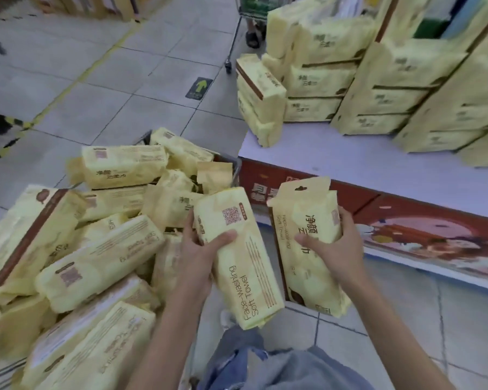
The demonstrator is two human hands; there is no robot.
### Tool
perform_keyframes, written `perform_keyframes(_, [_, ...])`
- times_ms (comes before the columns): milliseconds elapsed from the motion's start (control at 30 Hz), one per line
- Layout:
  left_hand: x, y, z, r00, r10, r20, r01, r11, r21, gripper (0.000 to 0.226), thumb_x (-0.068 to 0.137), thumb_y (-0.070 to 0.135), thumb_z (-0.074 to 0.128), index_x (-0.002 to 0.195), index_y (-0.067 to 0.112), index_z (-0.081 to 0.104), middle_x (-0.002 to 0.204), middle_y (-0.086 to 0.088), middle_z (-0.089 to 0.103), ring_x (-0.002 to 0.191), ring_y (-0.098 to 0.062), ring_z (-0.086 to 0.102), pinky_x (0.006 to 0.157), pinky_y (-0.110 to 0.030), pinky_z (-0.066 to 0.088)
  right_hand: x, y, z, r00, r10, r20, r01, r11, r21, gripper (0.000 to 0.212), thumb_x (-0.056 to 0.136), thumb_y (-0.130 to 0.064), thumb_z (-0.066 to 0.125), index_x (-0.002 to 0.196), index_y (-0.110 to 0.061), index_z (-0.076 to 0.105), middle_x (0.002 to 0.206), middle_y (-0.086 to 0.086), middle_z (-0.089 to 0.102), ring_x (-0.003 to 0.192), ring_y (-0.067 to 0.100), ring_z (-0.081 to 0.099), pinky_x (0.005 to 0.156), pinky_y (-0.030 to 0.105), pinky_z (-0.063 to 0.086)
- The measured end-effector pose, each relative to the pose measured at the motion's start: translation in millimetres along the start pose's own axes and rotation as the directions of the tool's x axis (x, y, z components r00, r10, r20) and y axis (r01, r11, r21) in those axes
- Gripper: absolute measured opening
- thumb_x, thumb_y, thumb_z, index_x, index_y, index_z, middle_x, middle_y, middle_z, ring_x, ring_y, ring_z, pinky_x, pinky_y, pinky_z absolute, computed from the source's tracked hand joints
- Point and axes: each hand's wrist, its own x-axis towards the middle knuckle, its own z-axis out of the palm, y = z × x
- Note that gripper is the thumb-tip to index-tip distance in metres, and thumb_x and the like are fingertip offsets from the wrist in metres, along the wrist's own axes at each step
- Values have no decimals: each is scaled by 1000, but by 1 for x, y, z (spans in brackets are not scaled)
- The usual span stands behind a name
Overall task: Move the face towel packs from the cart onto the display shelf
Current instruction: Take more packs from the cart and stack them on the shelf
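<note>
My left hand (202, 256) grips a yellow face towel pack (243, 277), thumb across its front, above the cart's right edge. My right hand (331, 246) holds a second yellow pack (302, 223) upright, just in front of the display shelf's red base. The cart (145, 137) at lower left is heaped with several more yellow packs (102, 257) lying at odd angles. The white display shelf (335, 159) at right carries stacked rows of the same packs (386, 88); two packs (261, 99) stand at its near left corner.
A red printed panel (406, 229) runs along the shelf front. Grey tiled floor (119, 80) with a yellow line and a green arrow sticker (199, 88) lies beyond the cart. Another trolley (234, 38) and a person's sandalled foot (252, 38) are at the top. My jeans (265, 364) show below.
</note>
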Motion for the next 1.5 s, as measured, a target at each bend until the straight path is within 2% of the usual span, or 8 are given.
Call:
perform_keyframes(167, [-22, -37, 62, 988, -4, 151, -18, 990, 141, 109, 38, 21, 85, 137, 31, 42, 119, -3, 66, 98, -24, 68, 75, -46, 58, -36, 59, -69, 973, 167, -159, -147, 980, 133, 94, 50, -40, 90, 130, -36, 40, 120, -6, 58, 109, 20, 57, 92, 47, 49])
perform_keyframes(433, [-103, -129, 145, 921, 15, 389, -207, 864, 458, 124, 39, 32, 91, 145, 40, 27, 138, 5, 51, 117, -17, 57, 87, -48, 54, -126, 162, -175, 845, 350, -405, -239, 923, 300, 77, 51, -34, 90, 114, -34, 46, 98, -16, 61, 91, 7, 60, 68, 25, 48])
perform_keyframes(567, [-131, -163, 180, 879, -2, 476, -243, 857, 454, 127, 41, 24, 94, 146, 36, 25, 136, 5, 52, 109, -8, 61, 79, -37, 57, -161, 196, -215, 765, 416, -492, -251, 896, 367, 82, 50, -33, 90, 117, -39, 43, 98, -23, 56, 90, -1, 56, 69, 25, 46])
perform_keyframes(700, [-149, -186, 211, 829, -57, 557, -260, 842, 472, 120, 47, 15, 91, 146, 34, 26, 136, 3, 53, 112, -14, 61, 83, -45, 56, -176, 220, -250, 684, 452, -572, -246, 882, 403, 86, 51, -33, 90, 124, -34, 43, 97, -29, 52, 93, 8, 56, 77, 29, 45])
perform_keyframes(967, [-147, -224, 289, 756, -127, 642, -306, 799, 517, 113, 52, 7, 85, 146, 36, 28, 130, 3, 57, 99, -9, 66, 69, -36, 60, -147, 249, -325, 577, 481, -660, -206, 868, 453, 85, 53, -35, 89, 125, -31, 44, 112, -10, 59, 105, 16, 58, 89, 39, 49])
perform_keyframes(1267, [-142, -276, 457, 658, -253, 709, -307, 770, 559, 103, 51, 8, 87, 130, 49, 35, 119, 13, 61, 95, -9, 68, 61, -31, 58, -91, 280, -421, 420, 557, -716, -232, 829, 509, 88, 50, -39, 90, 125, -36, 43, 98, -31, 51, 98, 11, 55, 81, 29, 44])
perform_keyframes(1400, [-161, -299, 533, 577, -318, 752, -350, 736, 580, 96, 49, 16, 87, 120, 56, 37, 119, 14, 61, 103, -16, 66, 74, -45, 58, -92, 293, -454, 309, 607, -732, -237, 795, 559, 89, 50, -38, 89, 126, -34, 43, 100, -30, 51, 98, 12, 55, 81, 32, 47])
perform_keyframes(1500, [-177, -321, 582, 524, -379, 763, -357, 715, 601, 114, 42, 28, 86, 140, 45, 31, 132, 9, 54, 110, -20, 62, 81, -53, 56, -96, 307, -475, 219, 644, -733, -233, 764, 602, 89, 52, -35, 90, 127, -34, 42, 100, -28, 51, 96, 11, 56, 79, 30, 45])
